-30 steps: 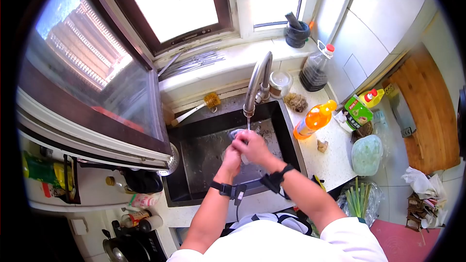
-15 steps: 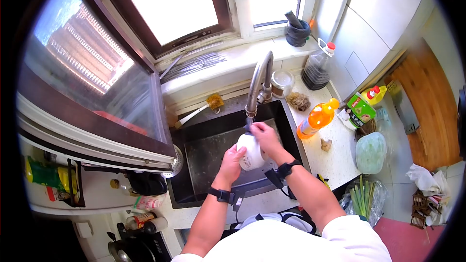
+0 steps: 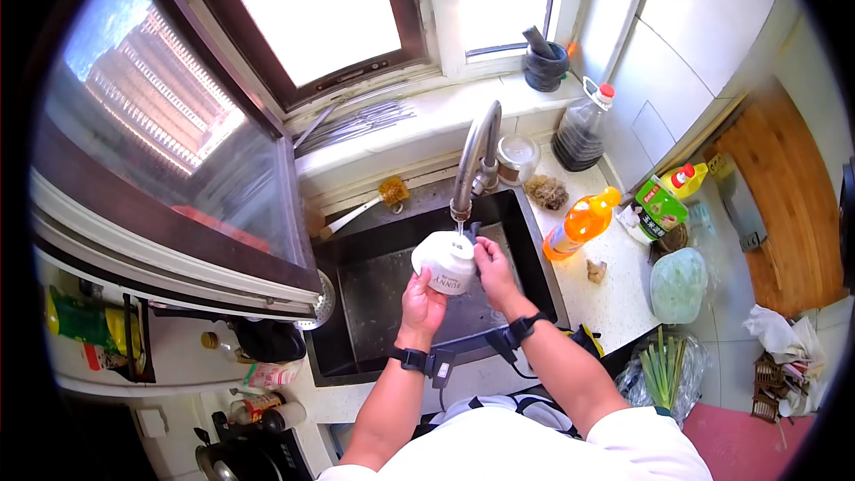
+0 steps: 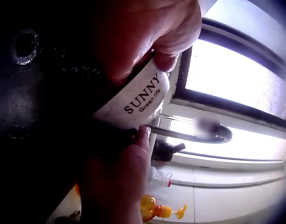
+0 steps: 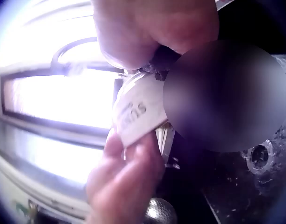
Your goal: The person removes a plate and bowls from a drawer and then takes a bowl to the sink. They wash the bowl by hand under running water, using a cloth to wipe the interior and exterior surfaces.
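A white bowl (image 3: 445,264) printed with "SUNNY" is held with its base turned up under the faucet (image 3: 472,160), over the dark sink (image 3: 383,303). My left hand (image 3: 422,310) grips its near left side, thumb on the outer wall; the same bowl (image 4: 143,100) fills the middle of the left wrist view. At the bowl's right side, my right hand (image 3: 497,274) pinches a dark cloth or scrubber (image 3: 473,232) whose kind I cannot tell. In the right wrist view, a dark rough piece (image 5: 158,70) shows below the right hand (image 5: 154,28), against the bowl (image 5: 138,107).
Right of the sink stand an orange bottle (image 3: 581,224), a brown scrubber (image 3: 546,191) and a lidded jar (image 3: 517,158). A yellow brush (image 3: 392,189) lies behind the sink's back left edge. An open window (image 3: 187,160) reaches over the left side.
The bowl has come into clear view, then moved left and up under the faucet with its base turned up. My right hand has shifted to the bowl's right side.
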A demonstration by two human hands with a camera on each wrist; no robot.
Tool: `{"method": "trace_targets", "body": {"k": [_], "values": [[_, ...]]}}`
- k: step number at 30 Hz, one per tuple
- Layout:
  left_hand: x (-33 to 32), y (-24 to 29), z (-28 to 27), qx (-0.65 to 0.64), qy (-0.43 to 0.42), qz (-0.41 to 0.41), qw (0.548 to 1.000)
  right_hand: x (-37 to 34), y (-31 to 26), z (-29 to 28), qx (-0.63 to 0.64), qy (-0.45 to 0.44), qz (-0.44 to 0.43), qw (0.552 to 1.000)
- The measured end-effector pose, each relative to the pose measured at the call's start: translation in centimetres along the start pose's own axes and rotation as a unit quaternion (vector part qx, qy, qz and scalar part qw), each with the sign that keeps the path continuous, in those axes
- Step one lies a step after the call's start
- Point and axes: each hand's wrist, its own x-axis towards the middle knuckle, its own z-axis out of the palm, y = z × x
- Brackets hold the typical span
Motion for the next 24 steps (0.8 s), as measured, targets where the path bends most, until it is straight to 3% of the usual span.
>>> {"method": "trace_targets", "body": {"k": [1, 3, 6, 9, 12, 13, 14, 16, 18, 20, 21, 22, 24], "values": [[-0.2, 0.0, 0.1, 0.001, -0.009, -0.011, 1.000, 0.5, -0.2, -0.2, 0.123, -0.011, 0.077, 0.989], [-0.5, 0.1, 0.3, 0.004, -0.030, -0.034, 0.999, 0.9, -0.8, -1.3, 0.159, -0.072, 0.181, 0.968], [-0.2, 0.9, -0.3, 0.054, -0.048, -0.051, 0.996, 1.6, -2.4, -1.9, 0.212, -0.168, 0.265, 0.926], [1.1, 1.4, -1.7, 0.075, -0.004, -0.080, 0.994, 1.6, -4.0, -1.5, 0.219, -0.182, 0.282, 0.916], [1.7, 1.1, -2.7, 0.182, 0.119, -0.137, 0.967, 1.6, -6.3, -0.5, 0.178, -0.177, 0.206, 0.946], [1.6, 1.1, -2.7, 0.190, 0.124, -0.160, 0.961, 1.8, -6.7, -0.2, 0.162, -0.175, 0.176, 0.955], [1.6, 1.0, -2.7, 0.198, 0.129, -0.184, 0.954, 1.8, -7.0, 0.2, 0.104, -0.146, 0.136, 0.974], [1.0, 1.4, -1.2, 0.229, 0.130, -0.218, 0.940, 1.6, -7.8, 0.8, -0.091, -0.183, 0.013, 0.979], [0.0, 2.6, 1.5, 0.173, 0.069, -0.229, 0.955, 0.8, -8.1, 1.0, -0.283, -0.211, -0.135, 0.926], [0.4, 3.3, 0.9, 0.137, -0.037, -0.242, 0.960, -0.7, -8.6, 0.8, -0.402, -0.285, -0.256, 0.832], [0.4, 3.1, 1.0, 0.140, -0.036, -0.226, 0.963, -1.3, -8.4, 0.7, -0.438, -0.310, -0.335, 0.774], [0.4, 2.8, 1.2, 0.142, -0.035, -0.210, 0.967, -1.8, -8.1, 0.6, -0.468, -0.330, -0.349, 0.742], [0.3, 2.2, 1.0, 0.132, -0.017, -0.180, 0.975, -2.5, -7.7, 0.4, -0.467, -0.354, -0.375, 0.719]]}}
